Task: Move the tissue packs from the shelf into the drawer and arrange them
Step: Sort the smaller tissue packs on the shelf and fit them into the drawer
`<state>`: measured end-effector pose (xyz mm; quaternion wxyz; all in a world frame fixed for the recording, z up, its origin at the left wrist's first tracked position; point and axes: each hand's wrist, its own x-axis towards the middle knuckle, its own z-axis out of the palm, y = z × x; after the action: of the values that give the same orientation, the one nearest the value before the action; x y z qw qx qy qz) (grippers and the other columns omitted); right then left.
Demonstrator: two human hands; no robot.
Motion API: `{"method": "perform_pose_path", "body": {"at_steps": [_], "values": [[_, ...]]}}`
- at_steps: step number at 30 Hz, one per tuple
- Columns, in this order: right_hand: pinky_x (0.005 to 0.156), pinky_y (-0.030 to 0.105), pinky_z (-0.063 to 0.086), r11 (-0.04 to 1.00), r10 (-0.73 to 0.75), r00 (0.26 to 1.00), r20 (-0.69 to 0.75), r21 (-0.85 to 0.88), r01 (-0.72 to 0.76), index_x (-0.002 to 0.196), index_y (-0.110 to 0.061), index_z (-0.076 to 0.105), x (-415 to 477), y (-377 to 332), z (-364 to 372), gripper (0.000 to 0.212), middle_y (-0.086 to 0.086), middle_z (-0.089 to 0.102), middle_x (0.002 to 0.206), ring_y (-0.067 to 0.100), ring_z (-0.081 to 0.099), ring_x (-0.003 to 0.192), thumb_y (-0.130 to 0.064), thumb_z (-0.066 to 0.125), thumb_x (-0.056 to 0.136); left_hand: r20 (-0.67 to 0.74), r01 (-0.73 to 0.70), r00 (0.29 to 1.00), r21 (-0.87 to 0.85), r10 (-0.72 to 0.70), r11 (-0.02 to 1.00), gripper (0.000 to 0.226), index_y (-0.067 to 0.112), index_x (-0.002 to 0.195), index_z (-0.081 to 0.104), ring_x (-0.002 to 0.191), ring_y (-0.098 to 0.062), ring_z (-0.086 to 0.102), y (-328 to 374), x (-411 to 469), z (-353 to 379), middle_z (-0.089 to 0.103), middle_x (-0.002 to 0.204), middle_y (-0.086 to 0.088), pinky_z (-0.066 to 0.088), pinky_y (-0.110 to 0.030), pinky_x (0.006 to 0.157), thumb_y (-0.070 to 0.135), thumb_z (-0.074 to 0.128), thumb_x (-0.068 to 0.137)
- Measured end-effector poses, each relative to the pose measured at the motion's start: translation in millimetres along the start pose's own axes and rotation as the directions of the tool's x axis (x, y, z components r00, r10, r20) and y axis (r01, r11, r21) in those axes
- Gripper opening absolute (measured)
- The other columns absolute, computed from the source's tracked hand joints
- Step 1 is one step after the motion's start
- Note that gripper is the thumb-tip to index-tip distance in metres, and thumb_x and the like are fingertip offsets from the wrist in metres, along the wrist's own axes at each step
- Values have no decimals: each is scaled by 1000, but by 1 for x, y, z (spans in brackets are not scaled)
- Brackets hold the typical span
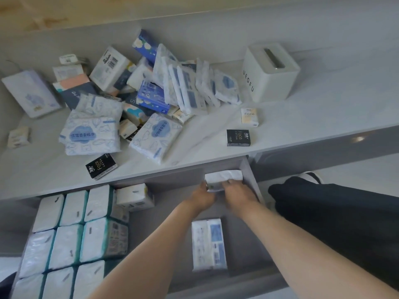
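Both forearms ran forward over the drawer's front edge. At their ends the left hand (206,196) and right hand (238,192) sat close together, each gripping the near side of one white tissue pack (225,176). That pack stood at the far right corner of the drawer (250,173), against the right wall and just below the shelf's front edge.

I judged the step in hand to be seating this pack. To do it well, I would have squared the pack to the right wall and pushed it home to the back wall. I would then have released one hand at a time, so the soft wrapper did not spring askew.

A blue-and-white pack (208,244) lay flat near the drawer's front edge, well apart from the held one. Teal-edged packs (71,234) filled the left side in tight rows, which I took as the standard to match. On the shelf (302,117) a loose heap of packs (129,93) lay toward the left and middle, so I judged most of the work undone.
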<state>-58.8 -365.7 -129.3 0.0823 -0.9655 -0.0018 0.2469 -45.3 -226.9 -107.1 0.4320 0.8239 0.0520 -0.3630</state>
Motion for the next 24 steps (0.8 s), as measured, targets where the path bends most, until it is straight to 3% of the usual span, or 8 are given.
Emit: {"method": "perform_pose_path", "body": {"at_steps": [2,5,11,14,16,18,21,24], "values": [[102,41,45,1000,-4,1000,9,29,4,143,-13,43,-3,0,1,54,8,42,142,31,41,134,-4,50,90,14,-15,1000,74,14,997,51,14,138,42,106,-17,49,3,-1,-4,53,124,-4,40,-26,90,6,56,89],[97,40,49,997,-14,1000,19,74,13,139,-15,50,-7,-3,-12,51,8,47,137,32,51,126,-4,48,90,18,-66,998,211,64,975,53,15,144,37,117,-23,50,8,-10,-13,50,134,-7,37,-24,91,11,53,93],[81,32,51,973,-116,977,-179,179,148,103,-29,70,-28,-33,-50,22,-3,69,112,23,62,105,-24,53,90,10,-74,997,355,75,932,56,18,146,42,124,-22,54,2,-45,-49,54,139,-3,43,-30,102,28,55,93],[68,32,47,934,-229,927,-297,201,295,77,-28,63,-43,-73,-71,11,-4,68,85,22,62,84,-28,58,88,18,-149,988,418,155,896,30,17,116,64,106,-24,64,3,-70,-84,66,105,0,48,-29,84,23,51,90],[64,31,44,896,-288,884,-369,222,385,74,-27,61,-50,-105,-89,13,-7,60,75,20,58,74,-29,60,87,15,-177,982,442,190,880,19,16,94,66,91,-25,67,5,-88,-114,69,89,-2,52,-35,79,22,49,87],[64,31,46,850,-322,848,-420,266,454,76,-23,64,-50,-136,-109,11,-8,60,76,16,56,72,-26,60,87,-54,-162,978,420,203,893,15,18,85,66,79,-21,69,4,-102,-149,72,86,-5,54,-35,78,22,52,84],[71,33,51,818,-353,820,-451,275,504,88,-19,69,-40,-184,-142,14,-4,69,89,16,59,78,-24,57,91,-236,-146,945,312,226,939,13,25,91,67,66,-14,67,-2,-117,-205,72,88,1,56,-29,69,24,56,83],[75,33,52,810,-371,802,-468,259,526,97,-19,70,-16,-232,-173,16,-2,70,96,17,62,85,-26,55,95,-414,-122,876,305,247,945,17,28,103,63,76,-15,62,-11,-125,-261,69,95,3,51,-27,71,25,57,88]]}}
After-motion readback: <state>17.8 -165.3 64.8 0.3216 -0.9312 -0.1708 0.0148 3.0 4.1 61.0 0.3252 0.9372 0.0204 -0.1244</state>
